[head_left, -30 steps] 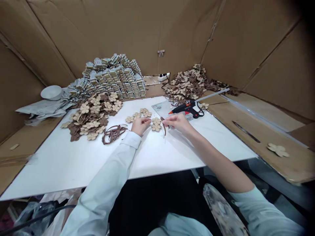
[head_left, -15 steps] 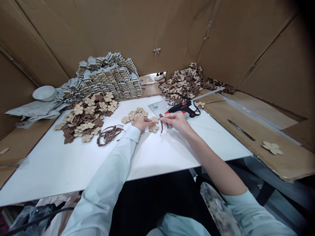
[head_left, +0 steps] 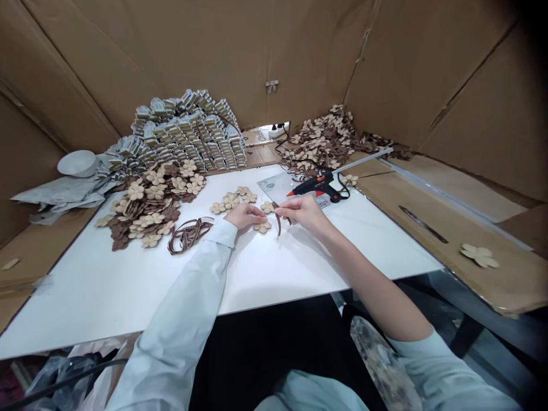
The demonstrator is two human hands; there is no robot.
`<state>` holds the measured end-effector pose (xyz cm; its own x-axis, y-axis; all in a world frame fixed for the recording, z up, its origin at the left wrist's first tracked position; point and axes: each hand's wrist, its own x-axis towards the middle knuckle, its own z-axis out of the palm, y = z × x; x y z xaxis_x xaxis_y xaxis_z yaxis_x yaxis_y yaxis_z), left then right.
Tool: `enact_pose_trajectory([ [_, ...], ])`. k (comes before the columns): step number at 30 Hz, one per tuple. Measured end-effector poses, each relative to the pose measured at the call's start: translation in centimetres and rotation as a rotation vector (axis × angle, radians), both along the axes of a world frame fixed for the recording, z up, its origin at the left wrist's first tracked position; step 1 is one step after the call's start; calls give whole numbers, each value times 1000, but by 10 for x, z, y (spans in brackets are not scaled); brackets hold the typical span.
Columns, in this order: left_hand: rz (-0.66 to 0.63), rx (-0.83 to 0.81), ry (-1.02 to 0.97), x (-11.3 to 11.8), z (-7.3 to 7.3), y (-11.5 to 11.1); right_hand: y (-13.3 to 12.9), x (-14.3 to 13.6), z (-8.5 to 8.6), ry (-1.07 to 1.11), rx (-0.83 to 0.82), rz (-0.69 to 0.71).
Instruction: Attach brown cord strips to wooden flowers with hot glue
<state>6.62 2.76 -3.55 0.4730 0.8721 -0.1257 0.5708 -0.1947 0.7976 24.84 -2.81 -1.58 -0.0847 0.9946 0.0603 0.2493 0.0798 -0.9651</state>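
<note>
My left hand (head_left: 245, 216) is closed at the edge of a beige flower cut-out (head_left: 262, 227), fingertips over its upper side and partly hiding it. In a pinch, my right hand (head_left: 305, 211) holds a short brown cord (head_left: 279, 224), whose ends hang down just right of that flower. Another beige flower (head_left: 268, 207) lies behind, between the two hands. Several more beige flowers (head_left: 232, 200) sit in a group beyond my left hand. A black glue gun (head_left: 315, 184) with an orange tip lies past my right hand on a printed sheet (head_left: 272, 185).
Left on the white board (head_left: 128, 297) are a pile of brown and beige flowers (head_left: 154, 205) and a bundle of brown cord (head_left: 188, 235). Stacked small packs (head_left: 188, 134) and a heap of corded flowers (head_left: 321, 137) stand behind. A pointed blade (head_left: 423, 224) lies at right.
My left hand and the flower under its fingertips have shifted slightly left and toward me. My right hand has moved slightly left with the brown cord.
</note>
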Motion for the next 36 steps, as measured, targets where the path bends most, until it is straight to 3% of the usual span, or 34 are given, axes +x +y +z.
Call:
enact_pose_trajectory([
  [8,193,-224,-299,-8,4,0,-3,-1,0,-51,-2,75],
  [15,338,-245,-438,-5,6,-5,-8,-5,2,-98,-12,108],
  [22,440,-392,-620,6,22,-24,-8,-6,1,-91,-16,118],
  [29,472,-384,-812,17,22,-35,-9,-8,0,-23,-1,132],
  [36,529,-373,-930,23,21,-38,-6,-6,-3,25,-90,71],
])
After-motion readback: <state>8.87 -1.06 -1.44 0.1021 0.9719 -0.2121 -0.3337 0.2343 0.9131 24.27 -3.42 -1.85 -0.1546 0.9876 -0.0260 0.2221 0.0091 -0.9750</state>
